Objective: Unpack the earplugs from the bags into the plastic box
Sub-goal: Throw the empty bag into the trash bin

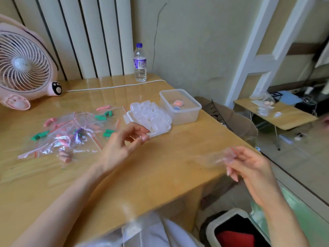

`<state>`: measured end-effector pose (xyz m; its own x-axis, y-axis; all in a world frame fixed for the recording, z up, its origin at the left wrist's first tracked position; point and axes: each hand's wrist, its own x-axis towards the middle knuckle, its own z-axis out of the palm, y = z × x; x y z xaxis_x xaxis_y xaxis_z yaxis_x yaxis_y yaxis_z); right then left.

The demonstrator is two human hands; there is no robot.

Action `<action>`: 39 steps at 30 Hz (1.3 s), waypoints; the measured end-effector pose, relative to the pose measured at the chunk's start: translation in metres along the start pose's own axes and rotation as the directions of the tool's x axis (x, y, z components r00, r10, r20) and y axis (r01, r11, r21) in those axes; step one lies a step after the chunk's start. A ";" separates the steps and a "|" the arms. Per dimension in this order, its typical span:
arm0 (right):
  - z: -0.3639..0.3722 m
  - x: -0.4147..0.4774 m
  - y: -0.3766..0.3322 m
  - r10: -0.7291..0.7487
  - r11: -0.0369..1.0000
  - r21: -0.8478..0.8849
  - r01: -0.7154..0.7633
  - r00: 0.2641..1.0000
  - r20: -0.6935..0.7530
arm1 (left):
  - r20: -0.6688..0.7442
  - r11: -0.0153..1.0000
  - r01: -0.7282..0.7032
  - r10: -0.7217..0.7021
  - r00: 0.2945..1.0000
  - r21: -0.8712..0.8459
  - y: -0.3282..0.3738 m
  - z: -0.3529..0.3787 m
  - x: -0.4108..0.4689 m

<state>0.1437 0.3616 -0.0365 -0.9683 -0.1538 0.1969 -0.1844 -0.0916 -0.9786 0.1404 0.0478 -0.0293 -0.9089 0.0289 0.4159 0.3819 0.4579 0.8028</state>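
As we look down at the table (160, 166): pale wood, its right edge running between our two hands.
Left hand (122, 145): hovers above the table, fingers loosely bent, holding nothing.
Right hand (252, 168): out past the table edge, thumb and fingers pinching a clear bag (215, 157) with a red strip; it is blurred, so we cannot tell its contents.
Bags (71, 132): a heap of clear zip bags on the table's left part, with pink, green and purple earplugs (40, 135) in and around them.
Plastic box (185, 115): open, at the table's far right, a pink and a blue piece inside.
Small clear cases (151, 116): packed in a white tray (129, 115) just beside the box.
Fan (25, 65): pink, far left.
Water bottle (140, 63): upright by the wall.
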 end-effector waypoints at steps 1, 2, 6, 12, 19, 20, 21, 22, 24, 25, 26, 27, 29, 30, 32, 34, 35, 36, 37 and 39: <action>-0.020 -0.013 0.002 0.029 0.999 -0.028 -0.029 1.000 -0.006 | 0.040 1.000 -0.006 0.007 0.999 -0.002 0.002 0.006 -0.001; -0.038 -0.027 0.006 0.074 0.994 -0.078 -0.075 0.997 -0.017 | 0.086 1.000 -0.013 0.013 0.996 -0.006 0.005 0.013 -0.003; -0.104 -0.068 0.053 0.380 0.869 -0.271 -0.414 0.909 -0.171 | 0.195 0.999 -0.036 0.041 0.980 -0.029 0.013 0.037 -0.009; -0.159 -0.101 0.187 0.489 0.599 -0.233 -0.766 0.581 -0.651 | 0.218 0.999 -0.032 0.024 0.976 0.036 0.006 0.045 -0.008; -0.164 -0.115 0.257 0.402 0.451 -0.316 -0.835 0.505 -0.763 | 0.290 0.994 -0.034 0.004 0.957 0.099 0.006 0.051 0.004; -0.161 -0.115 0.256 0.391 0.438 -0.333 -0.835 0.510 -0.766 | 0.290 0.994 -0.034 0.004 0.957 0.101 0.007 0.052 0.005; -0.159 -0.114 0.253 0.385 0.426 -0.349 -0.835 0.516 -0.765 | 0.286 0.994 -0.035 0.005 0.958 0.102 0.009 0.052 0.006; -0.159 -0.113 0.254 0.381 0.417 -0.366 -0.832 0.526 -0.761 | 0.280 0.994 -0.038 0.007 0.960 0.106 0.010 0.053 0.007; -0.160 -0.106 0.252 0.375 0.428 -0.390 -0.815 0.553 -0.744 | 0.264 0.993 -0.044 0.013 0.965 0.114 0.012 0.056 0.011; -0.160 -0.102 0.249 0.376 0.452 -0.384 -0.805 0.562 -0.737 | 0.256 0.992 -0.049 0.017 0.967 0.120 0.014 0.059 0.012; -0.160 -0.098 0.245 0.363 0.486 -0.370 -0.792 0.568 -0.738 | 0.249 0.990 -0.056 0.022 0.968 0.130 0.016 0.062 0.014; -0.157 -0.093 0.239 0.344 0.527 -0.349 -0.775 0.570 -0.746 | 0.242 0.988 -0.060 0.024 0.970 0.139 0.017 0.065 0.016; -0.150 -0.080 0.215 0.256 0.625 -0.344 -0.701 0.600 -0.758 | 0.230 0.989 -0.061 0.028 0.973 0.137 0.018 0.070 0.018; -0.145 -0.072 0.201 0.195 0.693 -0.341 -0.636 0.621 -0.759 | 0.228 0.989 -0.060 0.029 0.973 0.133 0.017 0.071 0.019; -0.126 -0.052 0.157 0.060 0.851 -0.305 -0.427 0.657 -0.752 | 0.219 0.990 -0.059 0.030 0.975 0.129 0.016 0.072 0.019; -0.095 -0.032 0.104 -0.105 0.936 -0.303 -0.177 0.683 -0.723 | 0.199 0.991 -0.061 0.036 0.979 0.121 0.015 0.070 0.019; -0.077 -0.023 0.079 -0.187 0.940 -0.333 -0.078 0.697 -0.693 | 0.186 0.991 -0.058 0.036 0.982 0.118 0.015 0.068 0.019; -0.059 -0.015 0.057 -0.261 0.929 -0.370 0.005 0.717 -0.646 | 0.170 0.992 -0.052 0.031 0.985 0.117 0.014 0.066 0.019; -0.040 -0.007 0.038 -0.324 0.910 -0.408 0.077 0.745 -0.583 | 0.153 0.992 -0.041 0.023 0.988 0.119 0.013 0.062 0.019; -0.003 0.011 0.013 -0.401 0.868 -0.457 0.194 0.817 -0.415 | 0.119 0.992 -0.013 -0.002 0.993 0.123 0.011 0.054 0.020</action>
<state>0.1305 0.3622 -0.0471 -0.7871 0.3190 0.5278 -0.4249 0.3399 -0.8390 0.1178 0.1015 -0.0357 -0.9230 0.1334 0.3610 0.3703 0.5636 0.7384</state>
